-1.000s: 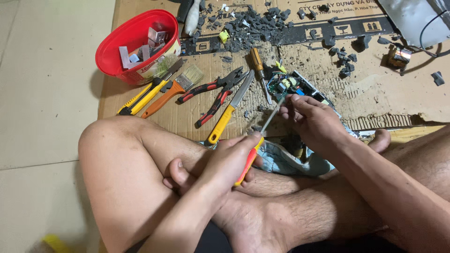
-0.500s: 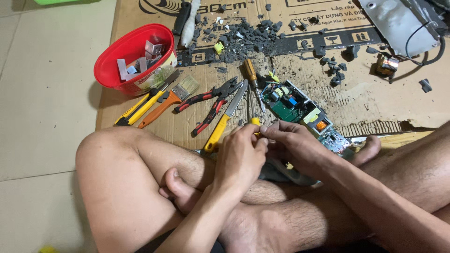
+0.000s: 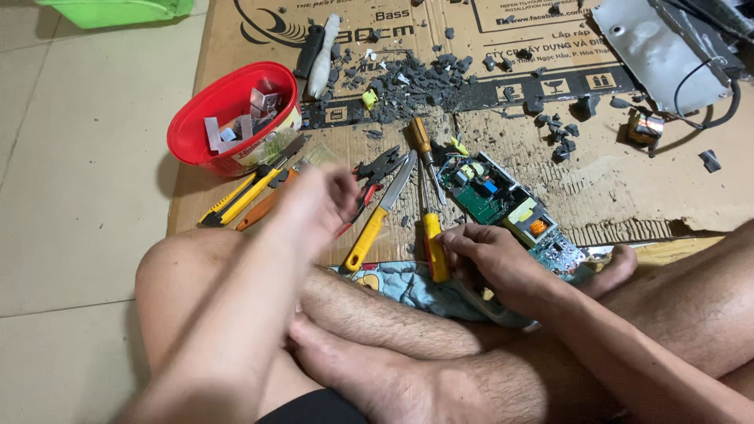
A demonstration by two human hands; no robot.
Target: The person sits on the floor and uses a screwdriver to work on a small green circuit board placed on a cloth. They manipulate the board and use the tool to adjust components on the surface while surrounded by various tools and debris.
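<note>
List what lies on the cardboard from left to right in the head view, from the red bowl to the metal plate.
Red bowl → yellow knife → left hand → red pliers → right hand on the yellow screwdriver → green circuit board → copper coil → metal plate.

Bare arms, bare hairy legs, bare feet — no sleeves — dark shorts (image 3: 314, 408) at the lap.

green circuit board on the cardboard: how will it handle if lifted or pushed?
The green circuit board probably stays stiff, being a flat rigid panel. It is likely top-heavy and uneven, with bulky parts standing on its upper face. Those parts and its loose wires look fragile, and could snag on the debris or on the yellow-handled screwdriver beside it.
</note>
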